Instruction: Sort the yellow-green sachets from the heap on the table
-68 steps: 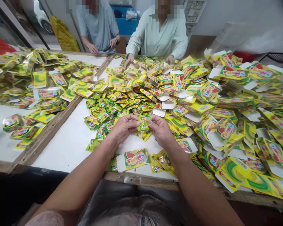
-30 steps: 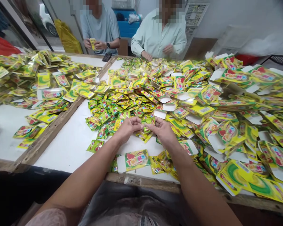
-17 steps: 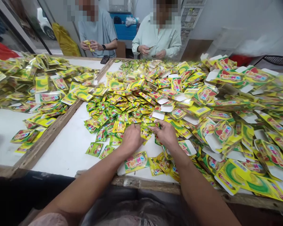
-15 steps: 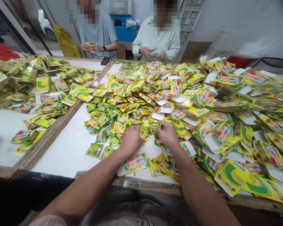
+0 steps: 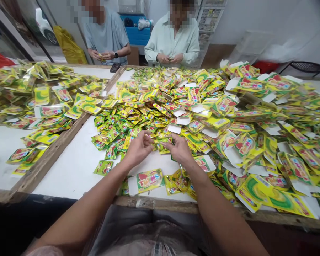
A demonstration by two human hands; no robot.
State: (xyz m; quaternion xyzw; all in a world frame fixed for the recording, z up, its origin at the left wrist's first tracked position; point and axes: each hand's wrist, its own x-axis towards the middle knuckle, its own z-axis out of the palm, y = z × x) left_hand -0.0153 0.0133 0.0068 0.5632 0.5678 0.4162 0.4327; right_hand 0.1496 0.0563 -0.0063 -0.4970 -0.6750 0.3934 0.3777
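Small green and yellow candy sachets point(image 5: 162, 143) lie at the tips of my right hand point(image 5: 180, 147), pinched between thumb and fingers. My left hand point(image 5: 139, 146) is just left of them, its fingers curled together; what they hold, if anything, is hidden. Both hands hover low over the near edge of a heap of loose sachets point(image 5: 114, 133). Below them, a flat yellow and green candy box point(image 5: 149, 180) with a white flap rests on the white table point(image 5: 66, 167). Beside it, to the right, are a few yellow sachets point(image 5: 177, 182).
Open candy boxes point(image 5: 245, 145) are piled high on the right. Past a wooden strip point(image 5: 56, 145) lies another pile of boxes point(image 5: 53, 111). Two people work across the table, small things in their hands. A dark phone-like object point(image 5: 115, 67) lies near the far edge.
Both hands have lifted slightly off the heap, the left turning and moving left. Sachets are now at the right fingertips. The view has shifted a little, and the co-worker in the pale shirt has brought both hands together.
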